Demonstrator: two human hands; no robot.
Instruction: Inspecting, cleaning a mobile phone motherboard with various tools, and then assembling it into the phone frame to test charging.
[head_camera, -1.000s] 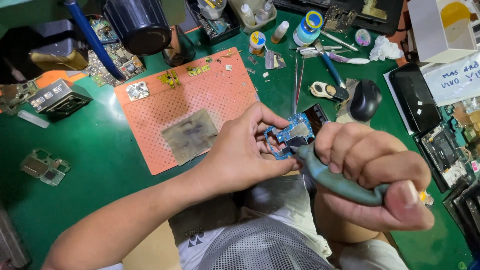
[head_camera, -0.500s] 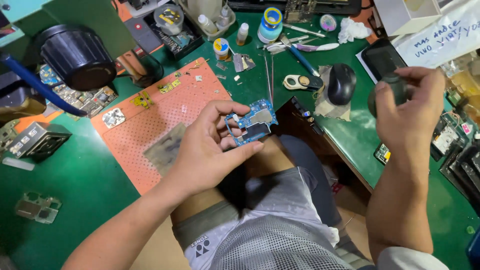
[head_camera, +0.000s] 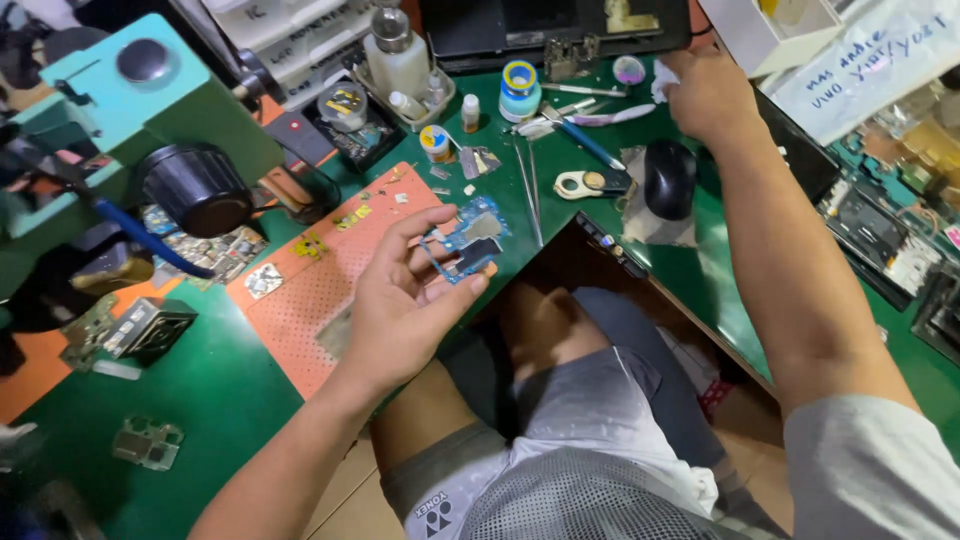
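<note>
Since the earlier frame the right hand (head_camera: 708, 92) is reaching farther, to the far right of the green surface (head_camera: 230, 380), fingers closing on a white tissue (head_camera: 660, 82). The left hand (head_camera: 405, 305) is staying near centre, palm up, fingers clamped on the blue circuit board (head_camera: 468, 238) above the orange mat (head_camera: 320, 290). The step appears to be fetching wiping material; bringing it to the board likely follows.

Single head-worn view, steeply downward and close over green workbench (head_camera: 230, 400) and lap.
</note>
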